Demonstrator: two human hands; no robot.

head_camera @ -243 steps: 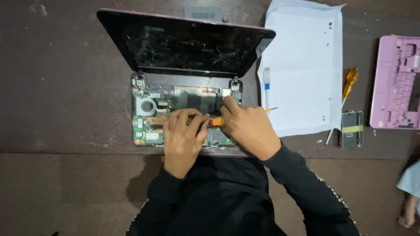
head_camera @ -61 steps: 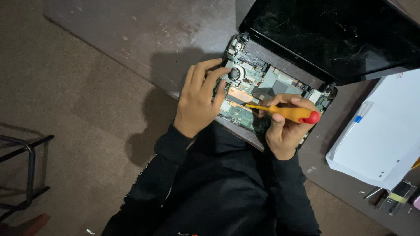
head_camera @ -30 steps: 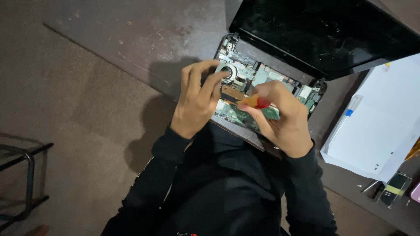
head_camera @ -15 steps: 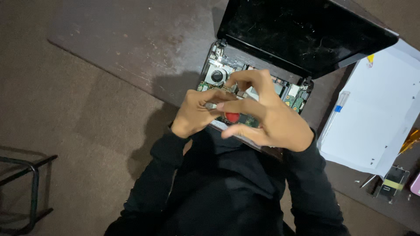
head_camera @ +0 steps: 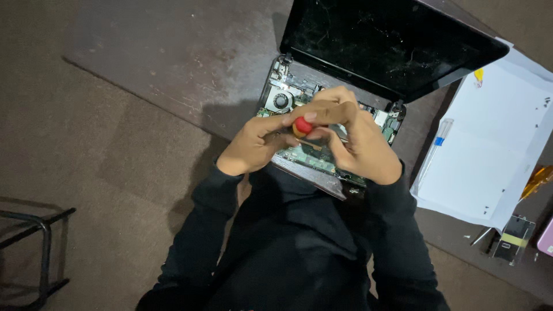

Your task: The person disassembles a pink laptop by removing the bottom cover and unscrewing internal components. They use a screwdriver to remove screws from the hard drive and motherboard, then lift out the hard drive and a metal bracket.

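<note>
Screwdriver (head_camera: 302,125) held upright over opened laptop (head_camera: 299,101) on tabletop (head_camera: 190,75) — right hand (head_camera: 354,141) fingers clamped on red handle for turning, left hand (head_camera: 253,144) fingers pinched at shaft, apparently steadying tip.

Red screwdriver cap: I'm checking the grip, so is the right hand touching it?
Touching. The head view shows the right hand with fingers curled directly over the red screwdriver cap, no gap visible.
</note>
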